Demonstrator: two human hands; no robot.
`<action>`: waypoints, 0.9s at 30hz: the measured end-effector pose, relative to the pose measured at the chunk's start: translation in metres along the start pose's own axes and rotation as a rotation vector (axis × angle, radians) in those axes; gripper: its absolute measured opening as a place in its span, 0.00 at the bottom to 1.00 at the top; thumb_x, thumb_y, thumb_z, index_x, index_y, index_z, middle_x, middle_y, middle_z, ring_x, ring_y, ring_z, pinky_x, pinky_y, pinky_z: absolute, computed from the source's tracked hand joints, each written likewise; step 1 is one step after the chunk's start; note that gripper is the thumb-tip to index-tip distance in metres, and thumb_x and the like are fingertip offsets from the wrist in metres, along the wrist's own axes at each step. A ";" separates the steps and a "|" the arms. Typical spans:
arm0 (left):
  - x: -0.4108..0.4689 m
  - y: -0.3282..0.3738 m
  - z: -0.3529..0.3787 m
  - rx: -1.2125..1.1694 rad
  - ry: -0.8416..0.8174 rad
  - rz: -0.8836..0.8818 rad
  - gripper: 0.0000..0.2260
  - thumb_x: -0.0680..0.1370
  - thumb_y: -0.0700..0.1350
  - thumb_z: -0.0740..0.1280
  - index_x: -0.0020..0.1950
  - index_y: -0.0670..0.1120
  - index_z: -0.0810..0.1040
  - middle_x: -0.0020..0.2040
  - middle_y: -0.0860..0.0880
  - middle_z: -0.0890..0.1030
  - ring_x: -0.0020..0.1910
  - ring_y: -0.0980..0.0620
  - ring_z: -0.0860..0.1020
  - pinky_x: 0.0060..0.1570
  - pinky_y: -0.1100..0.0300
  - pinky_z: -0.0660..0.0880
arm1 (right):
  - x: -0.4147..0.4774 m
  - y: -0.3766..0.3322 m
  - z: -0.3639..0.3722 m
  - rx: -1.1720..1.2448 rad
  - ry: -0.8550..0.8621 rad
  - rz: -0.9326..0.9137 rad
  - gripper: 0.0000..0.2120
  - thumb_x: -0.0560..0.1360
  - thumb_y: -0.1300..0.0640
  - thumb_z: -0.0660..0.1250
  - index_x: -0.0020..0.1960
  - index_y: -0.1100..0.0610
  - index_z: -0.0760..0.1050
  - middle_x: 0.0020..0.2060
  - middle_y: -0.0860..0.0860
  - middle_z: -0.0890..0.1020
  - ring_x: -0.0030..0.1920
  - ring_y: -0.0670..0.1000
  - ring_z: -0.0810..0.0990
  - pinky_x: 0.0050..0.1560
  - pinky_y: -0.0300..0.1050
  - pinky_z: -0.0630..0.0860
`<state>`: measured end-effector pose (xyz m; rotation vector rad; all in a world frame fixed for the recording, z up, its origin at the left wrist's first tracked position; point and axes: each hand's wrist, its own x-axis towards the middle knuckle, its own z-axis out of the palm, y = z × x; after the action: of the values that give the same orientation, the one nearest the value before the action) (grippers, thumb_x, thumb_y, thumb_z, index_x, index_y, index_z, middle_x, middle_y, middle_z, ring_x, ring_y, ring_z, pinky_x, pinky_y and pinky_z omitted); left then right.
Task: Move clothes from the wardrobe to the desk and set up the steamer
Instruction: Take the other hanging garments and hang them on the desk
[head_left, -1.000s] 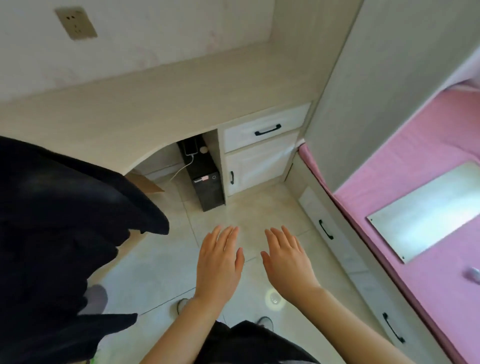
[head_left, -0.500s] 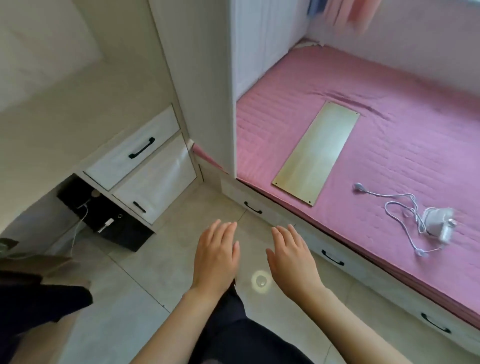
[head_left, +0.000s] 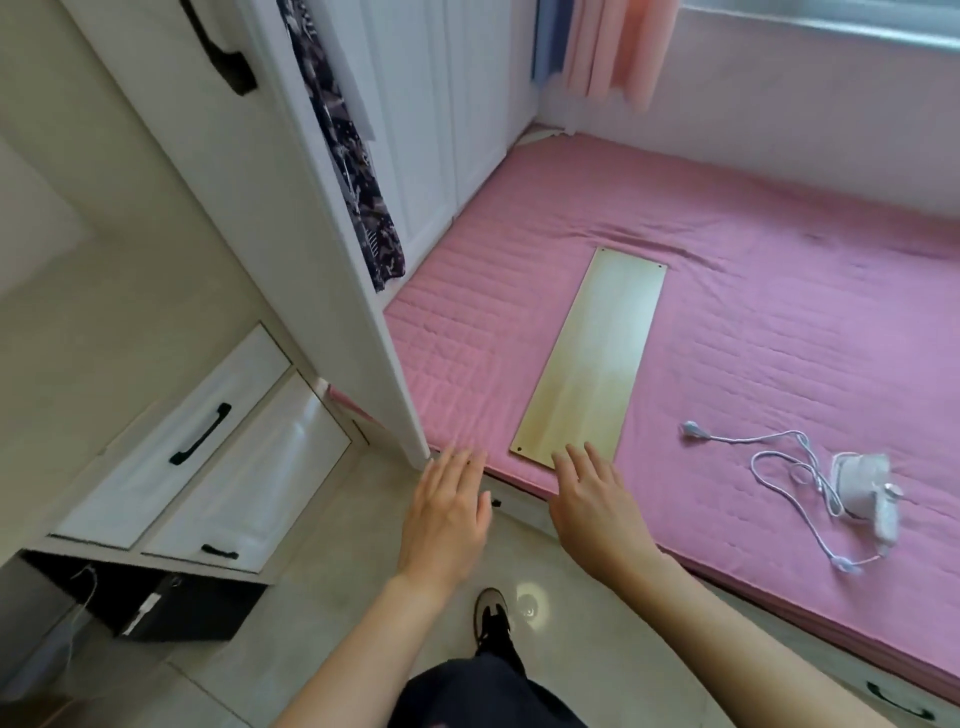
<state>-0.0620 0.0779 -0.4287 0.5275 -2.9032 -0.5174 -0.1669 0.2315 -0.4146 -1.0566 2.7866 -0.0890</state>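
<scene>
Quilted matt pink cloth mattress, smooth pale wood board, glossy floor tiles.

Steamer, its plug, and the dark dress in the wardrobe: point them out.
Steamer (head_left: 862, 480), head view, on its white body.
Plug (head_left: 691, 428), head view, on the cord's free end.
Dark dress (head_left: 358, 171), head view, on the hanging patterned fabric.

Your two empty, flat hands hover side by side over the floor, the left hand near the wardrobe corner, the right hand at the mattress edge. On the mattress, a board lies ahead of you; the steamer lies right of it. A dress hangs in the wardrobe; drawers sit to your left.
</scene>
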 end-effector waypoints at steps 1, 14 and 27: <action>0.016 -0.002 -0.002 0.001 0.003 0.003 0.21 0.80 0.47 0.59 0.73 0.44 0.66 0.73 0.46 0.68 0.75 0.48 0.61 0.74 0.53 0.53 | 0.015 0.004 -0.005 0.004 0.007 0.002 0.22 0.76 0.55 0.65 0.67 0.64 0.69 0.66 0.62 0.73 0.70 0.65 0.67 0.67 0.59 0.68; 0.177 -0.029 -0.023 0.087 0.038 -0.025 0.20 0.79 0.45 0.63 0.71 0.43 0.68 0.71 0.45 0.70 0.75 0.46 0.61 0.73 0.49 0.61 | 0.177 0.014 -0.053 0.037 0.062 -0.125 0.25 0.80 0.52 0.59 0.73 0.63 0.61 0.71 0.59 0.67 0.74 0.63 0.60 0.73 0.57 0.59; 0.338 -0.060 -0.062 0.203 0.282 -0.237 0.18 0.76 0.37 0.66 0.67 0.39 0.74 0.66 0.41 0.75 0.70 0.40 0.68 0.66 0.46 0.69 | 0.362 0.013 -0.111 0.029 0.106 -0.391 0.24 0.80 0.53 0.58 0.72 0.64 0.62 0.71 0.61 0.66 0.74 0.64 0.58 0.72 0.58 0.59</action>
<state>-0.3439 -0.1167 -0.3657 0.9015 -2.6496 -0.1573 -0.4610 0.0010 -0.3527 -1.6177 2.6153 -0.2358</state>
